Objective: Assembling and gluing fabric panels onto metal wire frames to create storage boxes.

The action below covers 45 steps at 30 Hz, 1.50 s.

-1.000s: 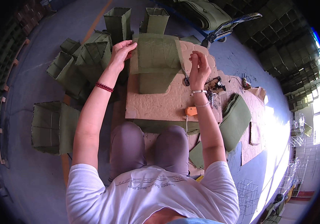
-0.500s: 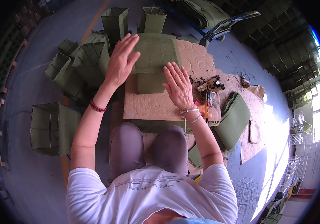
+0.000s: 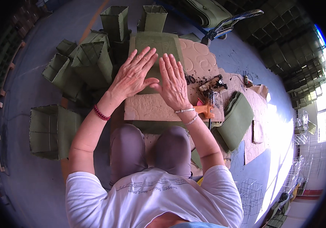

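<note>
A green fabric piece (image 3: 162, 41) lies flat over a cardboard-topped work surface (image 3: 147, 108) in front of me. My left hand (image 3: 134, 76) rests on or just over its left part, fingers stretched out, holding nothing. Beside it, my right hand (image 3: 173, 81) is laid flat, fingers together and thumb pointing toward the left one. Both hands hide much of the fabric's near part. Right of my right wrist is an orange-handled tool (image 3: 205, 109), partly covered by the wrist. Black-handled scissors (image 3: 190, 79) lie close to the right hand.
Open green fabric boxes (image 3: 92, 60) crowd the left side, with another box (image 3: 52, 131) nearer me. Folded green fabric (image 3: 233, 121) lies at the right, below a black-smeared block (image 3: 213, 84). A blue cart (image 3: 218, 32) carries fabric at the back. Wire frames (image 3: 251, 195) stand lower right.
My left hand has moved nearer and to the right, from the fabric's far left edge. The right hand has shifted a little left and away, so the hands are closer together.
</note>
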Motion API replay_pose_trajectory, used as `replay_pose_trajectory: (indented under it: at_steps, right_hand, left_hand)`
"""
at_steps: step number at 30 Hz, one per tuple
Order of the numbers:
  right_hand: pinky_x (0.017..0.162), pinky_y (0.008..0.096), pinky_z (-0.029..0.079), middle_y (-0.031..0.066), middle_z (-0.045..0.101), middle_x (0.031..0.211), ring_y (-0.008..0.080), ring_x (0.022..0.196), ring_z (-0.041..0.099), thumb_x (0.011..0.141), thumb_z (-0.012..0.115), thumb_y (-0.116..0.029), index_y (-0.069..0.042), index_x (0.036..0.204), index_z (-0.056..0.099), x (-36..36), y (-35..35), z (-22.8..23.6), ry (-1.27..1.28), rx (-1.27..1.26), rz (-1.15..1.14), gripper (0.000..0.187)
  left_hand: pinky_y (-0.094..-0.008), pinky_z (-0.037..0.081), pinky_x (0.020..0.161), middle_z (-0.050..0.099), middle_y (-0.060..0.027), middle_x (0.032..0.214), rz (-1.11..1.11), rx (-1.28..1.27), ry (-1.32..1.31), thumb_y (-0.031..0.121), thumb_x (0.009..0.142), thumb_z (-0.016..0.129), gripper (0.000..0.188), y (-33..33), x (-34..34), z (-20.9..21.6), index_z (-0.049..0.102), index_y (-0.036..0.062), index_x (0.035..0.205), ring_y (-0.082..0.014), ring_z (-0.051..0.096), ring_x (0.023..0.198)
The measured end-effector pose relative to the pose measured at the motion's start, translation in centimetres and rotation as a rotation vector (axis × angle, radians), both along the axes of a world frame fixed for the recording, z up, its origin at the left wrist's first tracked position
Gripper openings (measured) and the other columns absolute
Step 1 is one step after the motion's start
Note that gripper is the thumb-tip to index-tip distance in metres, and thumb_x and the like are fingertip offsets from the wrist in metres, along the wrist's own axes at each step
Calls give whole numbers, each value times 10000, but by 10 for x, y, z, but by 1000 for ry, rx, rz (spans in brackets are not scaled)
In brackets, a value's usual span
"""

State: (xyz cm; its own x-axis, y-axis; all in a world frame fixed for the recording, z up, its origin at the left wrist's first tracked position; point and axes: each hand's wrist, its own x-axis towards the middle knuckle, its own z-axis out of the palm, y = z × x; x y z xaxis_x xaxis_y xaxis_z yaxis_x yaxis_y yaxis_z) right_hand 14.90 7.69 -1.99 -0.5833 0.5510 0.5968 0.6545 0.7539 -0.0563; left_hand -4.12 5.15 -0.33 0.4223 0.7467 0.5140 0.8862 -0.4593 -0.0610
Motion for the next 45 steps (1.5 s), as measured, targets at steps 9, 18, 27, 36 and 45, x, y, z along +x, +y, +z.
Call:
replay_pose_trajectory:
  at_steps: [9,18,27,36,45]
  right_hand:
    - [1154,478,223,171,354,1498,308,1423,284,832,515,-611,26,1437,348,6,5,-17,-45,-30,-54,894]
    - [1144,489,237,184,380,1476,312,1411,304,810,566,-598,29,1416,379,21,13,-12,-45,-4,-94,891]
    - [1166,478,195,221,325,1499,346,1431,251,763,571,-660,49,1458,279,10,2,5,-68,-38,67,1035]
    - [1154,464,241,208,359,1482,334,1406,308,757,627,-612,52,1428,332,24,16,-7,-70,-15,48,989]
    - [1163,458,224,209,335,1498,340,1414,290,797,654,-539,33,1453,300,34,19,1,-77,-85,12,940]
  left_hand:
    - [-449,238,1167,408,-119,1476,65,33,52,607,892,443,787,5,7,-12,414,21,1417,-251,325,1402]
    - [-439,220,1174,360,-122,1509,33,-63,22,543,892,500,779,7,15,-14,354,24,1455,-259,295,1418]
    - [-437,208,1180,325,-142,1525,31,-21,-19,487,874,548,799,4,23,-9,323,-12,1456,-270,263,1435]
    - [-439,231,1170,367,-164,1490,116,-40,-35,437,837,640,802,7,24,-21,354,-15,1435,-286,319,1404]
    - [-442,252,1162,363,-145,1498,108,-66,-54,437,847,636,791,0,23,-17,339,31,1457,-308,320,1397]
